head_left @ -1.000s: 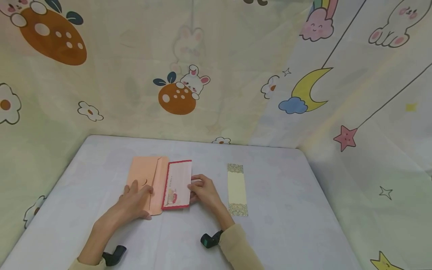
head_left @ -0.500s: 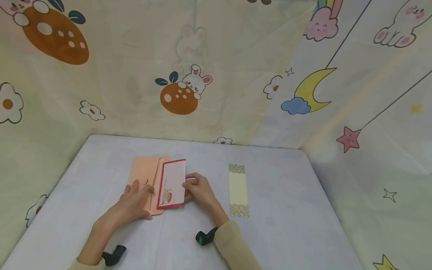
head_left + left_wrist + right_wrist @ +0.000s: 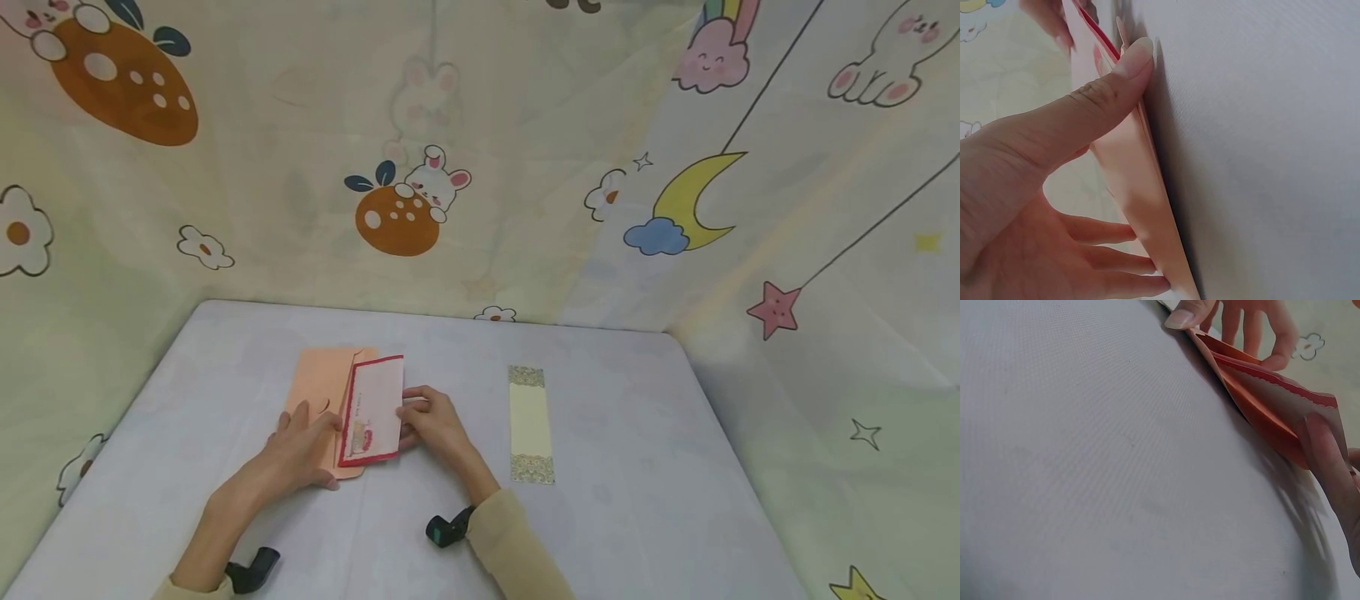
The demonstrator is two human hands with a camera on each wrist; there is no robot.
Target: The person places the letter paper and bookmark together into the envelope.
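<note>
A peach-coloured envelope (image 3: 322,375) lies on the white table, its mouth on the right side. My left hand (image 3: 288,454) rests on it with fingers spread; in the left wrist view the thumb lies along the envelope's edge (image 3: 1141,187). The white card (image 3: 378,408) with a red border, a small printed picture and writing is pinched at its right edge by my right hand (image 3: 438,425). Its left edge overlaps the envelope's opening. In the right wrist view the envelope gapes, showing an orange inside (image 3: 1260,415), and the card (image 3: 1285,394) enters at a tilt.
A cream paper strip (image 3: 529,421) with patterned gold-green ends lies to the right of my right hand. The white table (image 3: 630,467) ends at a printed cloth backdrop (image 3: 285,183) behind and on both sides. Dark wrist cameras (image 3: 253,571) sit on both wrists.
My right hand has moved left with the card, whose left edge now reaches further over the envelope near the left fingers. The left hand stays in place on the envelope.
</note>
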